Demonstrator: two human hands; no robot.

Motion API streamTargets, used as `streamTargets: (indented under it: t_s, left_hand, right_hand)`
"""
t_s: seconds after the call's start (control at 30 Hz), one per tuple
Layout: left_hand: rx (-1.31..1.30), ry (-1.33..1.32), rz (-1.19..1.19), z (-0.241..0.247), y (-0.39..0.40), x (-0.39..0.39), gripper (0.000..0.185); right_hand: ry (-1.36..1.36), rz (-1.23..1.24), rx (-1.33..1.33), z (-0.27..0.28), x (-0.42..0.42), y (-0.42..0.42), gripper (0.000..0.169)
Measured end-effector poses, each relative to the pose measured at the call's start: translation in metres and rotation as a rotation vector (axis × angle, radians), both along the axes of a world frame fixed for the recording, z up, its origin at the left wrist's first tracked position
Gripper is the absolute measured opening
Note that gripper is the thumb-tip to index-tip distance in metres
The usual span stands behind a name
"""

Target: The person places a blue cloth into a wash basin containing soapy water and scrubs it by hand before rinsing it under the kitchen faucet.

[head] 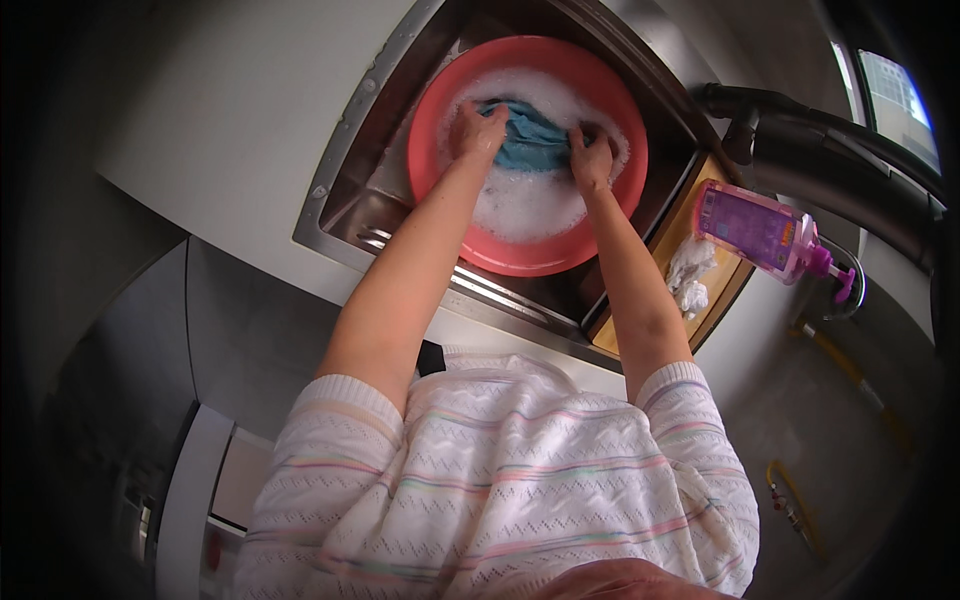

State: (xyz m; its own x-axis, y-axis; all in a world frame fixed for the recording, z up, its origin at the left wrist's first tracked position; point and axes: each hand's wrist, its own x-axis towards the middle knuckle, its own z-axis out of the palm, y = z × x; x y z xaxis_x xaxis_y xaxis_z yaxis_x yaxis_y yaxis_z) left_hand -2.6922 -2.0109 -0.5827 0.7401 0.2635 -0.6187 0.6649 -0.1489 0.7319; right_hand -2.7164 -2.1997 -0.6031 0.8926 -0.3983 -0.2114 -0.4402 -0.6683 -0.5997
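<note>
A blue-green cloth lies spread between my hands amid white suds. The suds fill much of a round pink plastic basin, which sits in a metal sink. My left hand grips the cloth's left end, thumb on top. At the cloth's right end, my right hand pinches its edge, with some fingers curled and partly hidden. Both forearms reach over the basin's near rim.
The steel sink surrounds the basin. To the right, a wooden board bears crumpled white material and a purple pump bottle. Dark pipes run beyond it. A pale countertop extends left.
</note>
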Motion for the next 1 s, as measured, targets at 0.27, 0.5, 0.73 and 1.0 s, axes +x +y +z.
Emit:
streamTargets:
  t_s: [0.27, 0.5, 0.73, 1.0]
  left_hand:
    - [-0.171, 0.334, -0.180, -0.017, 0.006, -0.007, 0.046]
    - [-1.033, 0.419, 0.293, -0.013, 0.018, -0.018, 0.048]
    - [-0.717, 0.305, 0.183, -0.012, -0.008, -0.008, 0.040]
    - [0.110, 0.134, 0.094, -0.012, 0.006, 0.004, 0.043]
  right_hand:
    - [0.131, 0.082, -0.147, 0.001, -0.010, -0.004, 0.036]
    - [-0.157, 0.390, 0.343, 0.080, -0.026, 0.129, 0.020]
    - [0.152, 0.228, -0.166, 0.053, 0.015, 0.096, 0.024]
    - [0.110, -0.093, -0.110, 0.008, -0.001, 0.021, 0.044]
